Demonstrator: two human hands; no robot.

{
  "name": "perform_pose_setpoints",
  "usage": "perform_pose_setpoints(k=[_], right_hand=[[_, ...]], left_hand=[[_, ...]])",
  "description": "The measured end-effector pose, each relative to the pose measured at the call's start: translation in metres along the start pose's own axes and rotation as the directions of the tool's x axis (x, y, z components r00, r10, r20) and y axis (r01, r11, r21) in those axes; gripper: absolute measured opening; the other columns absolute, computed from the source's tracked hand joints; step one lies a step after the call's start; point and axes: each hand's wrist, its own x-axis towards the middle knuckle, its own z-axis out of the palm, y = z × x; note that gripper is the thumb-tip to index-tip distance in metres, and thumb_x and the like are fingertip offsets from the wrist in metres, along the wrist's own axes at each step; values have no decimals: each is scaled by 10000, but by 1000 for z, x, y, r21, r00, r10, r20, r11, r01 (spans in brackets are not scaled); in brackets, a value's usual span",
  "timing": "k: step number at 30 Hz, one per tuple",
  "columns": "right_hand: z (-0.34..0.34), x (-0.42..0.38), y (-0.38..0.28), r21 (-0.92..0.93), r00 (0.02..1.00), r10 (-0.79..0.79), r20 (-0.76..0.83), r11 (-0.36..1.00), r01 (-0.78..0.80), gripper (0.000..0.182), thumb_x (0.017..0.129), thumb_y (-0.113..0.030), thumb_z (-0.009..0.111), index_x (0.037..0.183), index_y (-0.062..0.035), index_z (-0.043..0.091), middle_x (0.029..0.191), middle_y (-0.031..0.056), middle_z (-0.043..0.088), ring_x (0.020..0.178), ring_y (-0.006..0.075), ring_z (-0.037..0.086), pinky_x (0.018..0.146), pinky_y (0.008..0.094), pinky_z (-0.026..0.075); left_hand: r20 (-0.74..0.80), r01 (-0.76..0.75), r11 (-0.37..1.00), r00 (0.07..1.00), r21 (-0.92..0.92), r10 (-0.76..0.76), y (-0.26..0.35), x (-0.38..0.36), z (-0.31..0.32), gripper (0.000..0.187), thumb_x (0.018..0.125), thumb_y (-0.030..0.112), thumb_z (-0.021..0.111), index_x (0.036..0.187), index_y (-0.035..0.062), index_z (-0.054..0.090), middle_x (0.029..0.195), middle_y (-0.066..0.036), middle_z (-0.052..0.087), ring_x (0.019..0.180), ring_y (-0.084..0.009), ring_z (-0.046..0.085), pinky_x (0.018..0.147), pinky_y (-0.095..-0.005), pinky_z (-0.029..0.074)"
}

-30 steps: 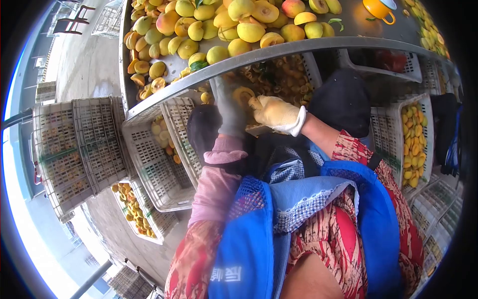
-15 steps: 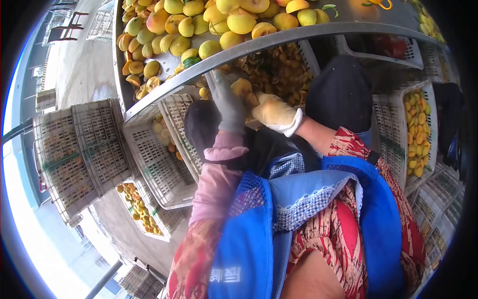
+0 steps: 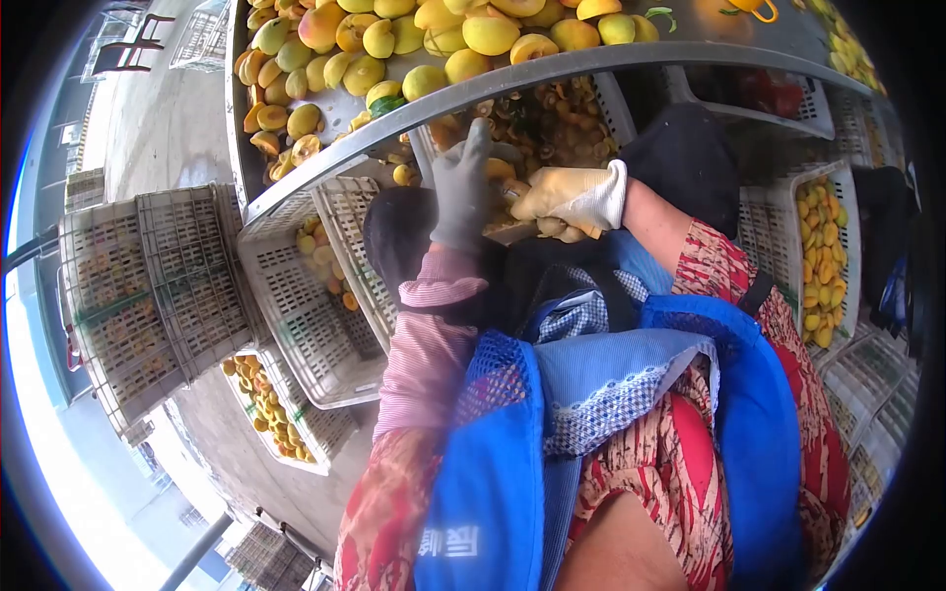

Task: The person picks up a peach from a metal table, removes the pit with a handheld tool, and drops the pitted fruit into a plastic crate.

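Observation:
My left hand point(image 3: 461, 192), in a grey glove, reaches up toward the metal table's edge. Its visible fingers stretch apart in a V, and I make out nothing gripped between them. Close on its right is my right hand point(image 3: 572, 195), in a cream glove with yellowish stains. Its fingers are curled closed, with their tips toward the left hand; what they hold is too small and blurred to name. Beyond both hands, under the table edge, a crate point(image 3: 613, 110) contains many cut orange-brown fruit pieces point(image 3: 557, 123). Dark-clothed knees flank the hands.
Whole and halved yellow peach-like fruits point(image 3: 490, 35) cover much of the metal table point(image 3: 591, 61). A tilted white crate point(image 3: 330, 340) with some fruit stands at left, near stacked crates point(image 3: 148, 286). Another fruit crate point(image 3: 852, 212) is at right. A yellow handle point(image 3: 764, 10) shows on the table.
The halved fruit seen between my hands is no longer clearly visible. My left hand has turned and spread its fingers. The right hand has shifted slightly right and up.

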Motion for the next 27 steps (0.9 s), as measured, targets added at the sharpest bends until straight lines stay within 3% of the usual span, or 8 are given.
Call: perform_pose_setpoints(k=[3,6,7,10,13,17,20,27], right_hand=[[7,-2,7,350,996,59,63,934,-78,185,908,-172,490,743,-89,478,506,-49,322,349,42,264,317,211,197],[10,-8,13,438,986,-32,166,898,-44,292,937,-249,510,669,-182,417,520,-92,269,372,4,250,324,183,195],[12,-10,14,462,983,-39,179,885,-49,308,944,-264,506,664,-185,406,518,-92,276,361,6,244,319,184,193],[14,-12,16,508,977,-69,203,860,-45,348,961,-310,488,652,-194,377,507,-92,297,331,10,238,309,188,182],[9,-8,28,532,957,-131,259,846,-29,369,968,-351,473,649,-195,374,486,-87,309,312,15,251,306,184,180],[13,-10,26,470,975,-63,215,881,-47,379,974,-399,460,670,-182,397,455,-82,309,291,24,265,300,182,188],[11,-11,32,521,961,-135,241,853,-10,361,966,-403,479,702,-163,419,437,-78,311,277,29,264,293,185,198],[5,-22,28,725,736,-555,386,677,130,323,964,-339,476,740,-116,412,429,-55,321,247,50,281,269,211,213]], left_hand=[[21,-206,939,978,274,208,-4,-4,6,477,940,388,522,791,-39,677,667,-93,649,650,-151,615,607,-236,494],[160,-44,998,986,33,38,6,-7,1,484,958,376,480,821,-46,676,703,-96,660,653,-156,614,636,-247,498],[285,-354,918,911,177,297,-3,2,-6,495,963,380,457,836,-45,676,729,-99,667,649,-158,614,633,-247,500],[238,-44,998,970,-46,54,4,-6,0,471,966,362,463,842,-38,677,751,-96,672,647,-153,614,633,-248,500],[178,-168,981,967,-93,182,6,-12,8,394,937,318,539,827,-36,670,731,-82,659,611,-135,605,591,-241,502],[173,-452,825,892,340,418,1,-13,11,293,906,233,604,831,-41,673,750,-88,665,654,-129,605,620,-241,502],[318,-15,990,946,-142,60,10,-13,6,348,935,290,554,834,-22,673,752,-72,663,673,-123,606,628,-237,501],[205,-269,865,902,-423,381,12,-10,46,266,970,224,458,1104,6,529,908,-59,631,767,-133,612,652,-223,514]])
